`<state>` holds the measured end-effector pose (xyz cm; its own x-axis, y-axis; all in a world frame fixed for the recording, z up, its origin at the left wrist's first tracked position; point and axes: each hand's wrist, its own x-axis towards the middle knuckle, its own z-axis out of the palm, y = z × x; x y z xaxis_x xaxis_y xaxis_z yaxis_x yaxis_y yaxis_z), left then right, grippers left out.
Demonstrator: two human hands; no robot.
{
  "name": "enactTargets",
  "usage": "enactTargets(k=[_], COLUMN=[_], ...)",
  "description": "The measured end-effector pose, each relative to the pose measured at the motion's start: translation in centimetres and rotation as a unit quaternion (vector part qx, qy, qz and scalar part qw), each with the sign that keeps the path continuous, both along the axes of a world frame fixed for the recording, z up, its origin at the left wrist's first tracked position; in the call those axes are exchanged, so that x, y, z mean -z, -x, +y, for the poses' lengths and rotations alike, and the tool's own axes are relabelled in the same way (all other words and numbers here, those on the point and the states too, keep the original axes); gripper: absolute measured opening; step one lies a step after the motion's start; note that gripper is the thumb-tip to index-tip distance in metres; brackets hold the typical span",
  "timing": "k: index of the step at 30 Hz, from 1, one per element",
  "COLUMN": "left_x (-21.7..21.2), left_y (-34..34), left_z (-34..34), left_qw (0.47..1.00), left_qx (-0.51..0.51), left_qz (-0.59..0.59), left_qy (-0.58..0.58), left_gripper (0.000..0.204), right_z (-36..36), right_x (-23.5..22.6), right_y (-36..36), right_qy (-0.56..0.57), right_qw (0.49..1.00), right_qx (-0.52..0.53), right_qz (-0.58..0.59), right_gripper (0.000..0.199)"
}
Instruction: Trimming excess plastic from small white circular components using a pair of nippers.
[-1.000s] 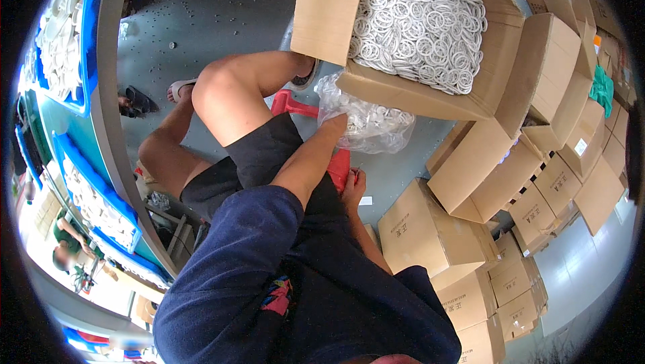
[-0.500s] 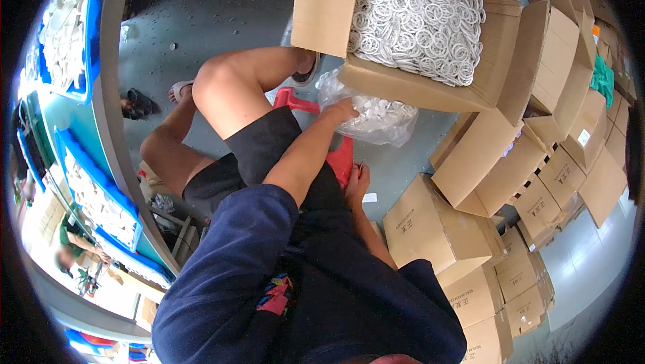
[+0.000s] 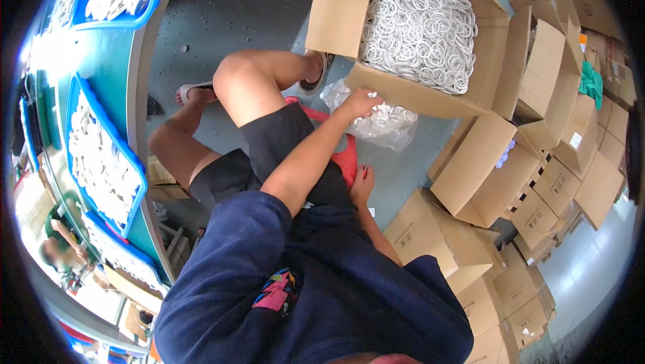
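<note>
My left hand [image 3: 363,103] is above a clear plastic bag [image 3: 393,137] of small white pieces [image 3: 386,117]. Its fingers are pinched, with a bit of white at their tips, apparently one of those pieces. Lower down, beside a red plastic piece [image 3: 346,159] by my thigh, my right hand [image 3: 363,184] has its fingers curled in. A small red and dark thing shows at those fingers, too small to name. Beyond the bag stands an open cardboard box [image 3: 430,99] filled with white plastic rings [image 3: 420,31].
At left, a green-topped table [image 3: 121,105] bears blue trays [image 3: 142,186] of white parts. Open cartons [image 3: 474,166] and stacked boxes [image 3: 437,236] line the right side. A green bag [image 3: 590,85] lies among them. Another person [image 3: 64,246] is at the far left.
My left hand has lifted from inside the bag and shifted right, its fingers now showing above the white pieces. My right hand stays in nearly the same place. The whole view has shifted slightly.
</note>
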<state>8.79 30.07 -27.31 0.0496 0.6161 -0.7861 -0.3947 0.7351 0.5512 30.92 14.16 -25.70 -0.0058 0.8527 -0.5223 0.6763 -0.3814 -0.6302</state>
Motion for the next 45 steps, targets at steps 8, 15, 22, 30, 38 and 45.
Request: enactTargets(k=[8, 15, 22, 30, 38, 45], left_x=[-14.9, -23.2, -23.6, -22.9, -22.9, -23.0], left_y=[6.4, 10.4, 11.6, 10.7, 10.3, 9.8], left_z=[-3.3, -15.3, -24.4, -31.3, -34.7, -34.7], left_qw=[0.951, 0.937, 0.884, 0.84, 0.813, 0.829], left_qx=[-0.182, -0.284, -0.429, -0.511, -0.56, -0.539], left_qz=[-0.208, -0.015, 0.074, 0.012, 0.02, 0.026], left_qy=[-0.138, -0.204, -0.172, -0.182, -0.158, -0.144], left_gripper=[0.019, 0.022, 0.026, 0.032, 0.029, 0.028], right_z=[2.7, 7.9, 3.2, -1.9, -2.6, -2.3], right_x=[-3.3, -22.7, -23.8, -22.7, -22.0, -22.1], right_y=[1.9, 19.4, 26.0, 28.7, 28.2, 28.0], right_qy=[-0.108, 0.01, 0.088, -0.233, -0.092, -0.07], right_qw=[0.992, 0.908, 0.879, 0.727, 0.744, 0.741], right_qx=[-0.046, -0.074, -0.267, -0.547, -0.603, -0.628], right_qz=[-0.055, 0.412, 0.385, 0.343, 0.272, 0.225], right_gripper=[0.019, 0.017, 0.01, 0.02, 0.024, 0.03])
